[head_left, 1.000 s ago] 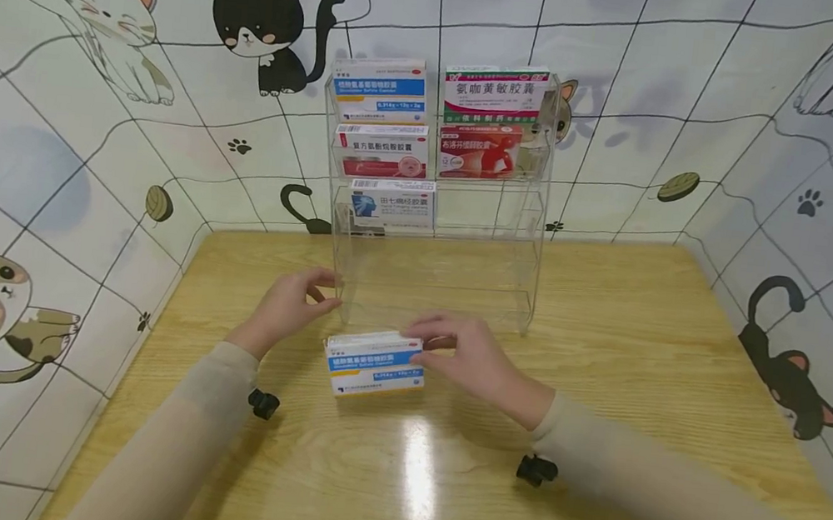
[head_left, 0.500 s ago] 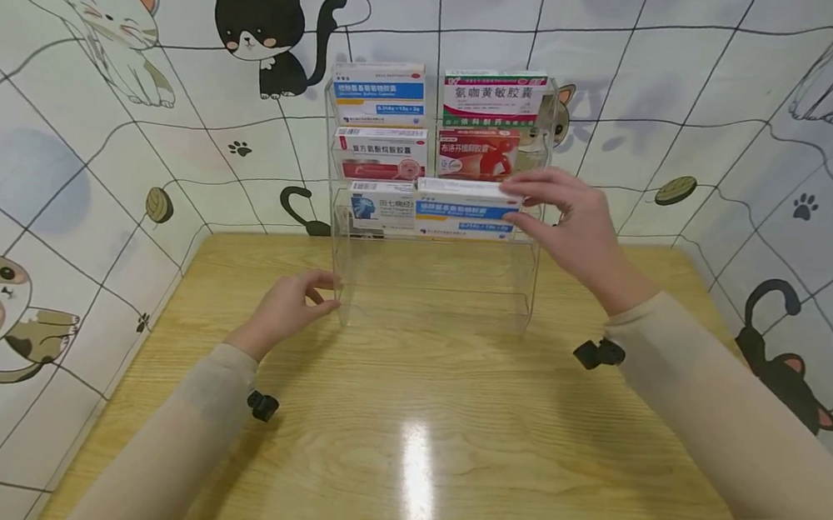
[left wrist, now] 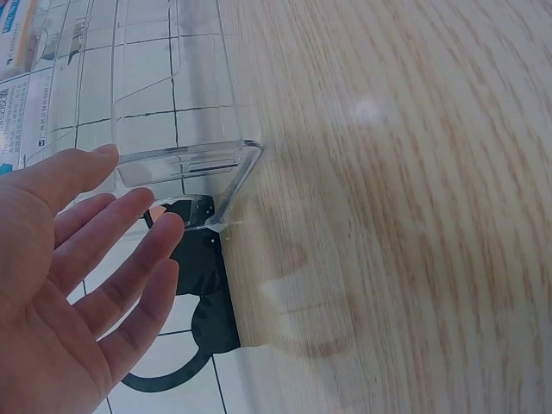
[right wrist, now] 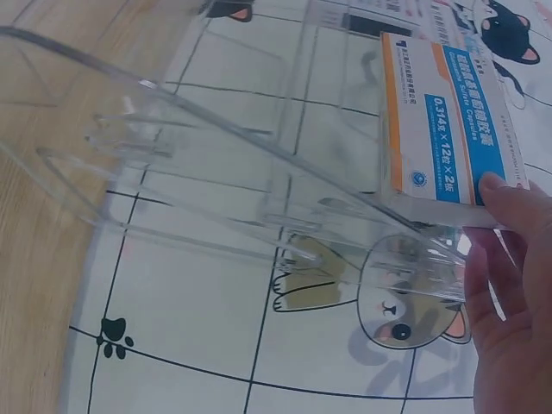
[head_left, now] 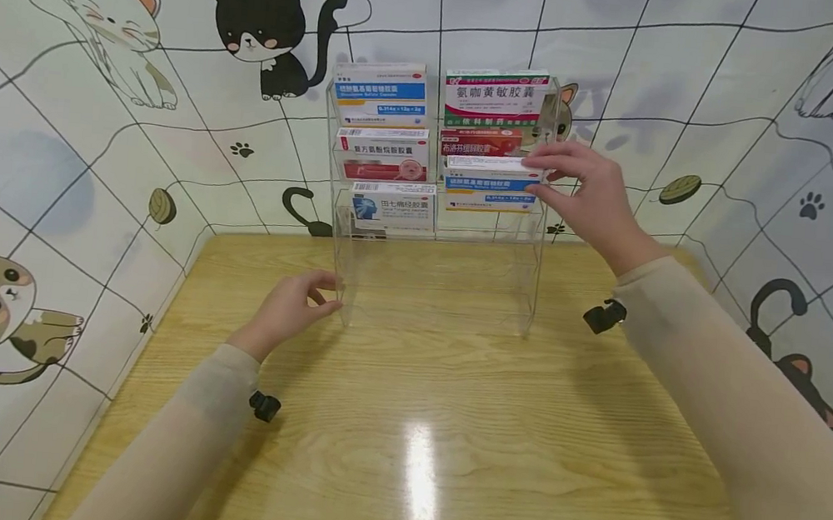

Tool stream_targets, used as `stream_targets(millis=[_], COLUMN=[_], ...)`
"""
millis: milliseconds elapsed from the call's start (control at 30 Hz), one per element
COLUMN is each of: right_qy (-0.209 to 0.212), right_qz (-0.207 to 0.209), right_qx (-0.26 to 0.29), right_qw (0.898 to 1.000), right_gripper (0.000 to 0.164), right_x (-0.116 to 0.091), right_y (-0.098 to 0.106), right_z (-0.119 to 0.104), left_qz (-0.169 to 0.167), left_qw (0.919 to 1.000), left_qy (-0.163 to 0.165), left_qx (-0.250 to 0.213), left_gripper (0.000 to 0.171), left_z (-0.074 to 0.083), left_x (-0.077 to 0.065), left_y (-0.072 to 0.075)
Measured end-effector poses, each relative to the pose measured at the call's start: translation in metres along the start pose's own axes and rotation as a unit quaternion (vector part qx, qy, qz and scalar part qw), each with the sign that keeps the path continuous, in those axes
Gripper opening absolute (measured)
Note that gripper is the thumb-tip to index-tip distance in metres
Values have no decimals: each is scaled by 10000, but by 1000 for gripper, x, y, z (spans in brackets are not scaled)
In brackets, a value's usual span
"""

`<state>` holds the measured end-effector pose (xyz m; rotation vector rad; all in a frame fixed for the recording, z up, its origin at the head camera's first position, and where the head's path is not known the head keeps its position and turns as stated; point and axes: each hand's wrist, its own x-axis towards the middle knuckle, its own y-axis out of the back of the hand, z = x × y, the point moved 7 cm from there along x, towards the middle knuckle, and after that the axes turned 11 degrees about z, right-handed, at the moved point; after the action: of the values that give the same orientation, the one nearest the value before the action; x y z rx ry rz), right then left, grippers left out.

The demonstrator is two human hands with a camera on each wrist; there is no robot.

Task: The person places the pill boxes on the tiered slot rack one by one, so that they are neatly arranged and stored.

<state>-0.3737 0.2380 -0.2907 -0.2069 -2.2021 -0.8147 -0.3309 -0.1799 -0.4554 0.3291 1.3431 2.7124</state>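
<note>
My right hand [head_left: 584, 194] pinches the right end of a white, blue and orange medicine box [head_left: 490, 185]. Its thumb lies on the printed front in the right wrist view, the other fingers behind. The box is level with the third tier of a clear acrylic display rack [head_left: 437, 235], right half, and overlaps the red medicine box [head_left: 476, 143] above. My left hand [head_left: 290, 308] is at the rack's lower left side, thumb tip right at the clear edge. In the left wrist view the fingers of that hand [left wrist: 95, 267] are relaxed and slightly spread.
The rack also bears a blue-and-white box [head_left: 379, 96], a green-and-pink box [head_left: 494, 100], a red-and-white box [head_left: 381, 154] and a grey-white box [head_left: 394, 209]. It stands on a wooden table [head_left: 338, 445] before a cat-patterned wall [head_left: 633, 46].
My right hand has carried the blue-and-white medicine box from low in front of the rack up and right to its third tier. My left hand has stayed at the rack's side.
</note>
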Motion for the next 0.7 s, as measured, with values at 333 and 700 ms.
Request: stream_targets(millis=[333, 700], right_qy=[92, 1009], right_qz=[-577, -759], right_qx=[-708, -1261], right_qw=[9958, 9839], right_gripper=[33, 30], right_x=[-11, -24], right_y=[-16, -24], right_z=[2, -6], left_qz=[15, -10], left_qw=[10000, 10000], left_qy=[-18, 13], left_qx=[-47, -8], left_gripper=[42, 42], left_z=[0, 1], left_x=[0, -3], left_y=[1, -1])
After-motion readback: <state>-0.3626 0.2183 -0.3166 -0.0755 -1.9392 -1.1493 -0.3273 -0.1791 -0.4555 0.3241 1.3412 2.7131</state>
